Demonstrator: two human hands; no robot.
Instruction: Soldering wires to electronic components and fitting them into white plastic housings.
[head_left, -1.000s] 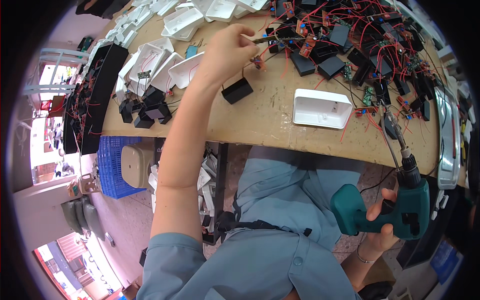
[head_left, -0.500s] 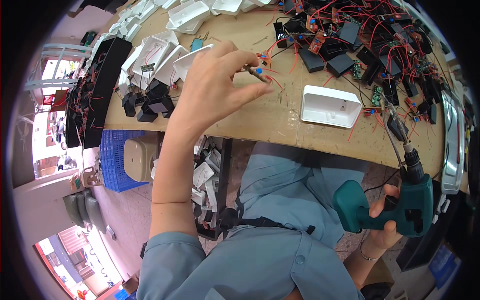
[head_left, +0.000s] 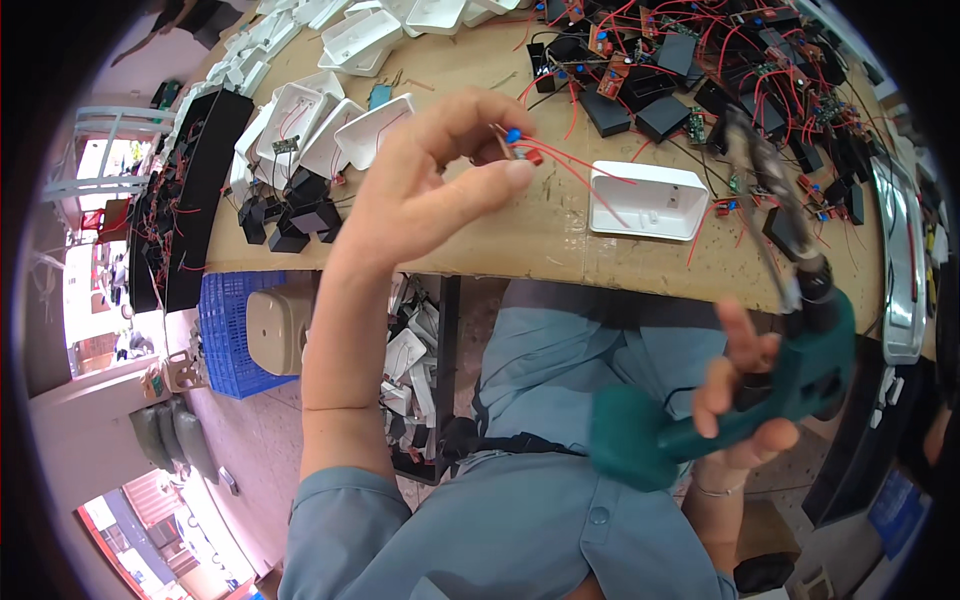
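My left hand (head_left: 385, 215) is raised over the table's near part. It pinches a small circuit board (head_left: 522, 152) with a blue component, and red wires trail from it to the right. These wires reach over an open white plastic box (head_left: 648, 225) on the table. My right hand (head_left: 728, 395) holds a green cordless drill (head_left: 815, 365) by its grip, fingers loosely around it. The drill points up and away over the table's right edge, tilted left, its long bit blurred. My fingers hide part of the drill's grip.
Black boxes (head_left: 677, 55), red wires and boards lie heaped at the far right. White plastic boxes (head_left: 360, 38) are stacked at the far left, near a small cluster of black boxes (head_left: 312, 215). A blue crate (head_left: 225, 345) and beige stool (head_left: 275, 330) stand below the table's left side.
My left hand has drawn a circuit board with red wires up off the table, slightly to the right. The drill has turned and swung a little left in my right hand.
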